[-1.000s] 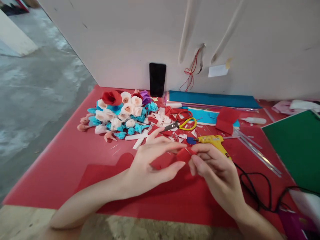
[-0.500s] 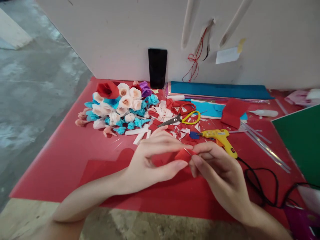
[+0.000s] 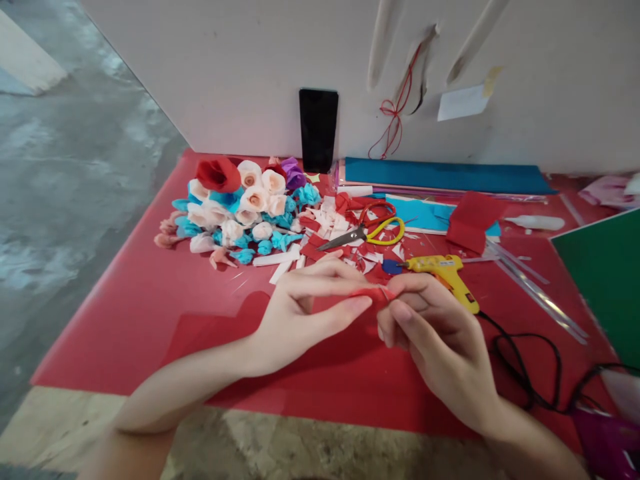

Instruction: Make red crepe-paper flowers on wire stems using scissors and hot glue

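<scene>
My left hand (image 3: 305,310) and my right hand (image 3: 430,333) meet over a red sheet (image 3: 125,313), both pinching a small piece of red paper (image 3: 376,294) between thumb and fingers. The paper is folded or rolled thin between the fingertips. Just behind my right hand lies a yellow glue gun (image 3: 445,270) with a black cord (image 3: 525,367). Yellow-handled scissors (image 3: 367,235) rest among red and white paper scraps (image 3: 330,233).
A heap of paper roses (image 3: 240,207) in white, blue, red and purple lies at the back left. A black phone (image 3: 318,130) leans on the white wall. Blue paper (image 3: 445,179), a folded red paper (image 3: 470,223), clear glue sticks (image 3: 535,290) and a green sheet (image 3: 605,273) are at the right.
The red paper piece has been pressed flatter and narrower between my fingertips, and both hands have drawn closer together. The view has shifted slightly.
</scene>
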`<control>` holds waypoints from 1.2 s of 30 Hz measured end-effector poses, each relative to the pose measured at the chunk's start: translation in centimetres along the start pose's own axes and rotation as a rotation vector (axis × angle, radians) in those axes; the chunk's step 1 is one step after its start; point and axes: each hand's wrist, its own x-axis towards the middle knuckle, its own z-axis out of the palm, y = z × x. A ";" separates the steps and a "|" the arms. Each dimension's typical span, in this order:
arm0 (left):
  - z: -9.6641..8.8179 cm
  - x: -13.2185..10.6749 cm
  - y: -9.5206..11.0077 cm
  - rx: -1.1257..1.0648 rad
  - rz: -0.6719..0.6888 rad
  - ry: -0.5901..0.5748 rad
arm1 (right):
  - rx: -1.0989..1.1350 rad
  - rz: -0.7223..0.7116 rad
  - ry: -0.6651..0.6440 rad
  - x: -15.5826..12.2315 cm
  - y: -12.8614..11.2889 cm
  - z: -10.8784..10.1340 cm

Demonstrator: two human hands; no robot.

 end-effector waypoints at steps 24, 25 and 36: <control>-0.4 0.4 0.0 0.088 0.034 -0.049 | -0.321 -0.154 0.029 0.4 -0.2 0.2; -0.4 0.5 0.0 0.114 0.043 -0.055 | -0.347 -0.157 0.024 0.4 -0.2 0.2; -0.5 0.3 0.2 0.222 0.007 -0.018 | -0.418 -0.129 0.004 0.6 -0.1 0.2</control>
